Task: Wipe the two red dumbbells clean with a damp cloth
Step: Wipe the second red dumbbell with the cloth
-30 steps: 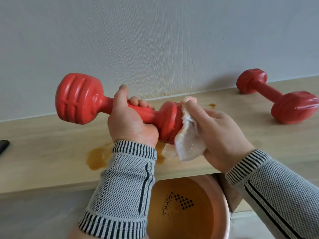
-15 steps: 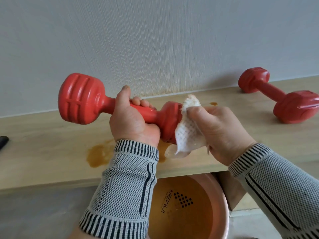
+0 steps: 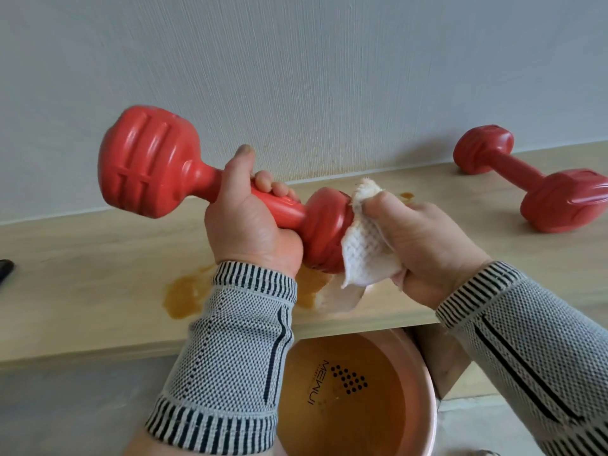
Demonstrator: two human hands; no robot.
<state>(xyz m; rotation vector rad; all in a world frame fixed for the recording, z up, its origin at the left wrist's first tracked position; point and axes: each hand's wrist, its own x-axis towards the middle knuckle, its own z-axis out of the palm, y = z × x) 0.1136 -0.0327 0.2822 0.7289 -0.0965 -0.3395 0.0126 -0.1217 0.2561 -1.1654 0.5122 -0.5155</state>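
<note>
My left hand [image 3: 250,225] grips the handle of a red dumbbell [image 3: 151,159], held in the air above the wooden shelf [image 3: 82,258]. Its ribbed far head points up and to the left. My right hand [image 3: 427,245] holds a white waffle-weave cloth [image 3: 365,255] and presses it against the end face of the dumbbell's near head. The cloth hides that face. A second red dumbbell [image 3: 539,192] lies on the shelf at the far right, by the wall.
A brown puddle [image 3: 184,294] lies on the shelf under my left wrist. Below the shelf edge stands a pink basin [image 3: 424,406] with brownish water. A dark object [image 3: 5,268] pokes in at the left edge. A grey wall rises behind.
The held dumbbell has tilted, its far head rising. My right hand has shifted the cloth over the near head's end face.
</note>
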